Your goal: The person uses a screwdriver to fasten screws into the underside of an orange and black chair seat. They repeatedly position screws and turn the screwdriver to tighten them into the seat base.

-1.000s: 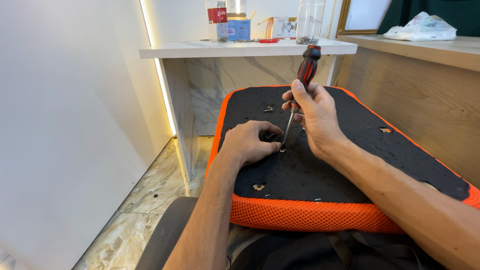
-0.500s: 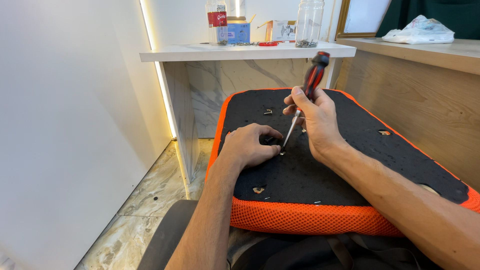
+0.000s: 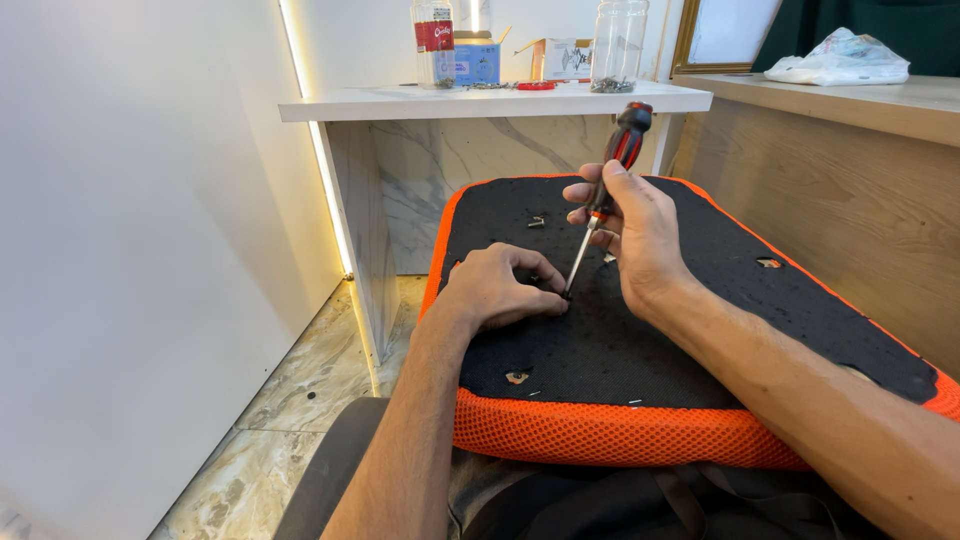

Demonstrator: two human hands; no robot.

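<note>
An upturned seat cushion [image 3: 650,430], orange mesh at the edge and black fabric on its underside, lies across my lap. My right hand [image 3: 630,225] grips a screwdriver [image 3: 612,170] with a red and black handle, its shaft slanting down to the black fabric. My left hand [image 3: 500,290] rests on the cushion with its fingertips pinched around the screwdriver's tip; what they hold there is hidden. Loose screws [image 3: 536,221] lie on the fabric behind my hands. Small holes show in the fabric, one near the front edge [image 3: 517,377] and one at the right [image 3: 768,263].
A white marble-patterned desk [image 3: 500,101] stands behind the cushion, carrying a bottle [image 3: 434,42], a glass jar [image 3: 618,45] and small boxes [image 3: 478,60]. A wooden counter [image 3: 830,130] with a white bag [image 3: 838,57] runs along the right. A white wall is at the left, marble floor [image 3: 300,400] below.
The screwdriver handle has tilted a little further to the right in my right hand. My left hand stays at the tip.
</note>
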